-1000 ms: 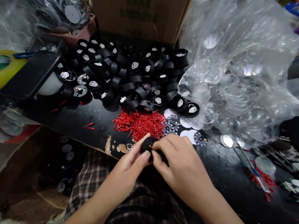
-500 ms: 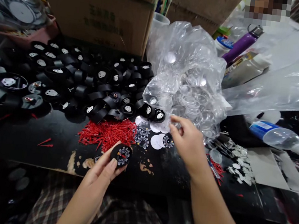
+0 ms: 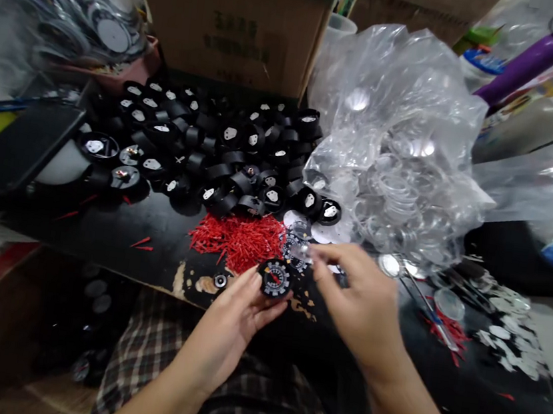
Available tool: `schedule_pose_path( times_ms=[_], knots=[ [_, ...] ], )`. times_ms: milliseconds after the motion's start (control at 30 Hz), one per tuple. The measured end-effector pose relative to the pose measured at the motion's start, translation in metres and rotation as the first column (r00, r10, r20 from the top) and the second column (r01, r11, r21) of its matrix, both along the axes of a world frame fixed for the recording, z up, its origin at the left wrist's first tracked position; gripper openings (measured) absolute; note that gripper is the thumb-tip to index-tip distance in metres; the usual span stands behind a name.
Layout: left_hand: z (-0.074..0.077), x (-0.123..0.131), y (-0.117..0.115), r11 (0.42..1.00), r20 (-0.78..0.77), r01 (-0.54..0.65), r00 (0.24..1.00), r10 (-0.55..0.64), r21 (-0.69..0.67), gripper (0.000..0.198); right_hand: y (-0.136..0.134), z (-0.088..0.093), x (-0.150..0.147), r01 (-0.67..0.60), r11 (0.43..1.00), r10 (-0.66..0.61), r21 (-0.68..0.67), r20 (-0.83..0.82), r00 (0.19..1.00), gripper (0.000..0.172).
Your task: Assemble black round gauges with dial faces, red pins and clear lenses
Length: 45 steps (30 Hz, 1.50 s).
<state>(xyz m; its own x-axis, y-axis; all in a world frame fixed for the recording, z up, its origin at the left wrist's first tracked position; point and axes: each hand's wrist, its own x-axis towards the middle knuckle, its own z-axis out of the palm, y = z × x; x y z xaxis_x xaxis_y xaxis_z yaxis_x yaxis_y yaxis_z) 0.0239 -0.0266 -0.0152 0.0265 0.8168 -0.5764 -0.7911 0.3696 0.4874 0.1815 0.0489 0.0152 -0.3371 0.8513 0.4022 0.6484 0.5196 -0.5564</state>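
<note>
clear lens pinched just above a small gauge, both held over the front edge of the black table (image 3: 101,239).
the lens (image 3: 300,250) could slip or go on crooked, since the right hand (image 3: 365,305) grips it only by thumb and fingertip; the left hand (image 3: 237,316) cradles the black gauge (image 3: 275,279) face up in loosely curled fingers, near the red needles (image 3: 240,237).

You get dim, uneven light from above w/ hard glare on the clear plastic bag (image 3: 406,135); the dark table (image 3: 116,241) swallows detail (edges bend, corners smear), and your hands look slightly soft.
</note>
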Motion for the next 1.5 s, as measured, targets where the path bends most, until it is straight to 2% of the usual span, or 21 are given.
schedule_pose_path(
  times_ms=[100, 233, 300, 400, 467, 533, 633, 733, 767, 833, 867, 933, 967, 1000, 1067, 1100, 1133, 1233, 1367, 1433, 1500],
  knots=[
    [0.005, -0.003, 0.002, 0.999, 0.113, -0.027, 0.993, 0.032, -0.041, 0.020, -0.021, -0.009, -0.023, -0.207, 0.977, 0.209, -0.049, 0.050, 0.977, 0.025],
    [0.004, -0.009, -0.001, 0.998, 0.065, -0.040, 0.997, 0.037, 0.038, 0.024, -0.031, -0.011, -0.030, -0.300, 0.953, 0.303, -0.044, 0.139, 0.943, 0.029],
    [0.001, -0.010, -0.005, 0.995, -0.037, -0.016, 0.999, 0.020, 0.097, 0.022, -0.030, -0.007, -0.031, -0.281, 0.958, 0.286, -0.063, 0.082, 0.955, 0.026],
    [-0.001, -0.009, -0.012, 0.985, -0.255, 0.064, 0.967, -0.022, 0.161, 0.033, -0.024, 0.000, -0.036, -0.183, 0.959, 0.177, -0.216, -0.049, 0.983, 0.020],
    [0.000, -0.007, -0.016, 0.969, -0.399, 0.142, 0.915, -0.052, 0.201, 0.039, -0.021, 0.002, -0.042, -0.143, 0.942, 0.137, -0.303, -0.041, 0.990, 0.029],
    [0.002, -0.004, -0.017, 0.948, -0.497, 0.218, 0.864, -0.077, 0.231, 0.038, -0.020, 0.000, -0.048, -0.117, 0.951, 0.127, -0.286, 0.017, 0.992, 0.040],
    [0.006, -0.002, -0.015, 0.933, -0.568, 0.260, 0.820, -0.077, 0.249, 0.036, -0.021, -0.004, -0.055, -0.094, 0.980, 0.101, -0.173, 0.034, 0.994, 0.043],
    [0.008, -0.009, -0.019, 0.934, -0.592, 0.280, 0.800, -0.100, 0.221, 0.037, -0.023, -0.004, -0.057, -0.146, 0.972, 0.144, -0.186, -0.023, 0.989, 0.042],
    [0.006, -0.016, -0.025, 0.937, -0.596, 0.291, 0.793, -0.124, 0.192, 0.037, -0.023, -0.004, -0.056, -0.195, 0.950, 0.190, -0.243, -0.045, 0.981, 0.041],
    [-0.002, -0.039, -0.046, 0.960, -0.627, 0.264, 0.765, -0.150, 0.092, 0.036, -0.023, -0.003, -0.052, -0.311, 0.870, 0.292, -0.382, -0.108, 0.950, 0.036],
    [-0.009, -0.054, -0.061, 0.976, -0.664, 0.217, 0.732, -0.151, 0.018, 0.036, -0.023, -0.004, -0.050, -0.350, 0.828, 0.322, -0.438, -0.140, 0.936, 0.033],
    [-0.024, -0.087, -0.093, 0.995, -0.787, -0.006, 0.612, -0.078, -0.104, 0.038, -0.022, -0.006, -0.046, -0.345, 0.795, 0.303, -0.498, -0.166, 0.938, 0.030],
    [-0.030, -0.102, -0.106, 0.982, -0.857, -0.117, 0.511, -0.066, -0.145, 0.038, -0.021, -0.009, -0.046, -0.322, 0.797, 0.279, -0.511, -0.161, 0.947, 0.030],
    [-0.033, -0.116, -0.117, 0.969, -0.925, -0.190, 0.372, -0.078, -0.158, 0.038, -0.022, -0.011, -0.048, -0.309, 0.796, 0.269, -0.520, -0.154, 0.951, 0.029],
    [-0.033, -0.131, -0.122, 0.969, -0.990, -0.224, 0.113, -0.082, -0.106, 0.039, -0.024, -0.014, -0.056, -0.343, 0.776, 0.313, -0.530, -0.148, 0.938, 0.027],
    [-0.029, -0.134, -0.115, 0.981, -0.998, -0.185, 0.028, -0.055, -0.059, 0.038, -0.025, -0.015, -0.060, -0.382, 0.759, 0.358, -0.527, -0.152, 0.921, 0.026],
    [-0.023, -0.134, -0.102, 0.992, -1.000, -0.124, -0.021, -0.012, -0.010, 0.037, -0.027, -0.015, -0.064, -0.421, 0.744, 0.404, -0.520, -0.153, 0.902, 0.024],
    [-0.006, -0.131, -0.039, 0.995, -0.995, 0.054, -0.048, 0.082, 0.079, 0.038, -0.033, -0.013, -0.070, -0.461, 0.732, 0.461, -0.502, -0.134, 0.877, 0.022],
    [-0.001, -0.142, 0.046, 0.994, -0.985, 0.038, -0.130, 0.111, 0.107, 0.052, -0.039, -0.015, -0.060, -0.420, 0.753, 0.435, -0.506, -0.097, 0.895, 0.024],
    [-0.004, -0.149, 0.069, 0.992, -0.980, 0.033, -0.155, 0.124, 0.120, 0.052, -0.041, -0.017, -0.055, -0.396, 0.768, 0.417, -0.504, -0.077, 0.906, 0.024],
    [-0.003, -0.151, 0.074, 0.991, -0.977, 0.040, -0.163, 0.135, 0.130, 0.050, -0.042, -0.018, -0.052, -0.385, 0.773, 0.405, -0.505, -0.075, 0.911, 0.024]
  ],
)
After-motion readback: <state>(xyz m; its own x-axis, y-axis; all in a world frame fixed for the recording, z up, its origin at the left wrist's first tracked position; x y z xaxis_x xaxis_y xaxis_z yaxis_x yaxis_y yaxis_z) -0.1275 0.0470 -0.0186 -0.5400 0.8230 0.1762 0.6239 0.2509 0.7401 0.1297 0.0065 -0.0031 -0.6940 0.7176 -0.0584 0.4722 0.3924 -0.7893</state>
